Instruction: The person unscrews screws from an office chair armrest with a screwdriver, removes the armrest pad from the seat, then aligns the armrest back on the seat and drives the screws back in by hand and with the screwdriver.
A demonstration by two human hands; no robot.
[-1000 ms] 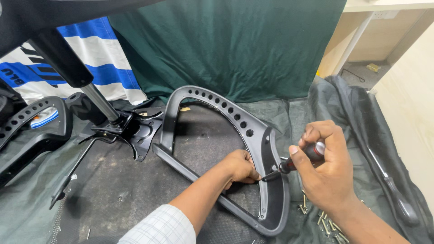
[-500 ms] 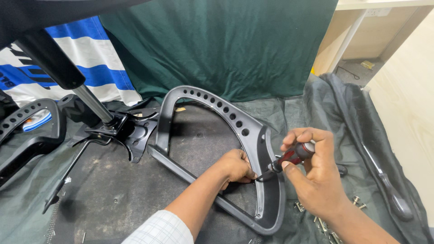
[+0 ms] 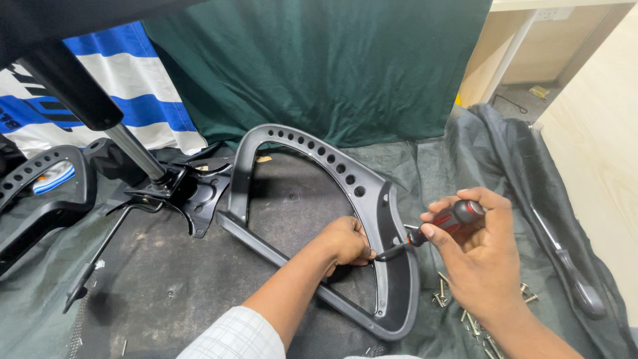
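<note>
A black curved plastic chair frame (image 3: 312, 149) with a row of holes lies on a dark cloth. My left hand (image 3: 345, 240) reaches through its opening and pinches something small at the inner edge of the frame's right side. My right hand (image 3: 473, 256) is shut on a screwdriver with a red and black handle (image 3: 452, 218); its dark shaft angles down-left and its tip meets the frame right by my left fingertips. Whatever sits under the tip is hidden by my fingers.
Several loose screws (image 3: 475, 319) lie on the cloth below my right hand. A chair base plate with gas cylinder (image 3: 136, 156) stands to the left, another black armrest frame (image 3: 40, 193) at far left. A long black part (image 3: 565, 259) lies at right. Green cloth hangs behind.
My right hand has drawn the screwdriver back and up to the right, so its shaft now shows. My left hand stays at the frame's inner edge. The view shifted slightly.
</note>
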